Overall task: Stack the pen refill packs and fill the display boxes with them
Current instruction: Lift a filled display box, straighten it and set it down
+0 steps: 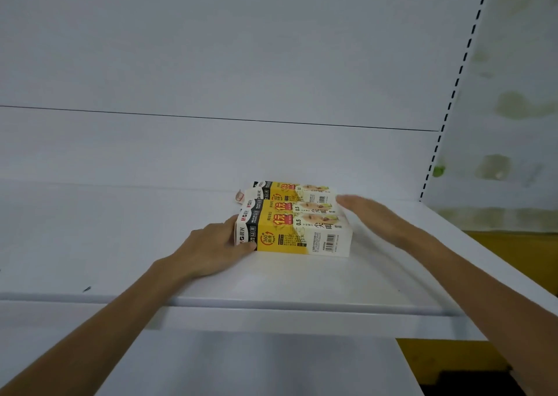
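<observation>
Three yellow-and-white pen refill packs (297, 217) lie side by side in a row on a white shelf (120, 244), running from near to far. My left hand (216, 244) grips the left end of the nearest pack, thumb on its front face and fingers behind it; a fingertip shows past the far pack. My right hand (370, 214) lies flat with straight fingers against the right ends of the packs. No display box is in view.
The shelf's front edge (271, 303) runs across below my hands, with a lower white shelf (256, 365) beneath it. A slotted upright (453, 93) bounds the shelf at the right, beside a stained wall (513, 109). A small dark mark (87, 289) sits near the front left.
</observation>
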`<state>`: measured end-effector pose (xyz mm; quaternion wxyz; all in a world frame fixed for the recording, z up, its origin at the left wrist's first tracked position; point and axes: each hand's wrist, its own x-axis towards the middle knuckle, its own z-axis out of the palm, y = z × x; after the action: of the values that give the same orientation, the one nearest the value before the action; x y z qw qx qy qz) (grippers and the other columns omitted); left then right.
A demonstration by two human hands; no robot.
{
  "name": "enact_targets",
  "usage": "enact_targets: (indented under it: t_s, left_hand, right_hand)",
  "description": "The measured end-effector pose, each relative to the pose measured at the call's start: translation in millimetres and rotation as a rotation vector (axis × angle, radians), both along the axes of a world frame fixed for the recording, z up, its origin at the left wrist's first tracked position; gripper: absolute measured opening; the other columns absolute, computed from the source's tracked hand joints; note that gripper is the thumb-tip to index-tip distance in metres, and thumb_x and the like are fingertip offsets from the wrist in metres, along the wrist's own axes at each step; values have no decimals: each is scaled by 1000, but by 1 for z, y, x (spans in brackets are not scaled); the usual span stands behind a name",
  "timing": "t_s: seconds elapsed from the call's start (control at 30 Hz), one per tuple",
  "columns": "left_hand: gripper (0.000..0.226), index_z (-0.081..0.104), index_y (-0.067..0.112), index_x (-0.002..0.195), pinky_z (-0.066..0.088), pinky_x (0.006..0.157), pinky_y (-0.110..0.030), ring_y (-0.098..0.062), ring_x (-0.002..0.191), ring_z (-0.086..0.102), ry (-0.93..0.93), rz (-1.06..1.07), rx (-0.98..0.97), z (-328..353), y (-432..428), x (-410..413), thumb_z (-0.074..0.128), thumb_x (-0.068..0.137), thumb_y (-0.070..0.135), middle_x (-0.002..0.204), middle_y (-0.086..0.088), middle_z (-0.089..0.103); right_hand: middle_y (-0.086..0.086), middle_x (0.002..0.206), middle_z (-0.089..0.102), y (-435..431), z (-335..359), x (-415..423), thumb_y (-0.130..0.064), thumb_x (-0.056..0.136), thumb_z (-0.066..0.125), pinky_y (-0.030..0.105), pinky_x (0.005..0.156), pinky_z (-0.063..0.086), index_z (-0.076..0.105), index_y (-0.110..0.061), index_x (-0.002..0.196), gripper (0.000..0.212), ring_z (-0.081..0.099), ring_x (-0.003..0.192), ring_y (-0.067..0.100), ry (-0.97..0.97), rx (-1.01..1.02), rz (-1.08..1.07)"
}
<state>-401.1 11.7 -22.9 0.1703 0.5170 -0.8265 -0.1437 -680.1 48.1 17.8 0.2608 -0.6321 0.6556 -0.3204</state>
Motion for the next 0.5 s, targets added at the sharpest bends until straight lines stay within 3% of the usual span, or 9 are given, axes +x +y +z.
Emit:
enact_targets:
  t_s: [0.13,0.3,0.4,0.5]
  left_hand:
    - [62,42,33,133,42,90,-31,-14,110,53,-49,13,-101,-3,5,11,40,79,65,127,7,56]
    - [55,37,28,138,25,109,-28,-10,131,34,-59,68,-81,-8,5,33,47,89,52,144,10,39]
    - [51,43,29,133,26,109,-27,-8,129,36,-33,52,-74,-11,2,36,47,89,52,141,12,42]
    - [44,51,27,127,29,106,-27,-8,125,42,5,52,-81,-8,-4,39,48,89,50,134,12,49]
  right_hand:
    - [2,142,42,-41,17,4,-46,89,54,28,94,32,39,-16,138,59,40,129,20,249,-139,-34]
    - [8,142,41,-102,17,43,-37,85,62,37,103,35,33,-14,140,67,40,128,24,508,-89,114]
    - [11,131,51,-128,9,62,-29,85,57,40,97,42,40,-11,132,53,50,116,26,572,55,144]
    - [13,119,57,-144,9,69,-19,82,56,38,91,46,48,-7,122,44,54,106,26,664,15,123]
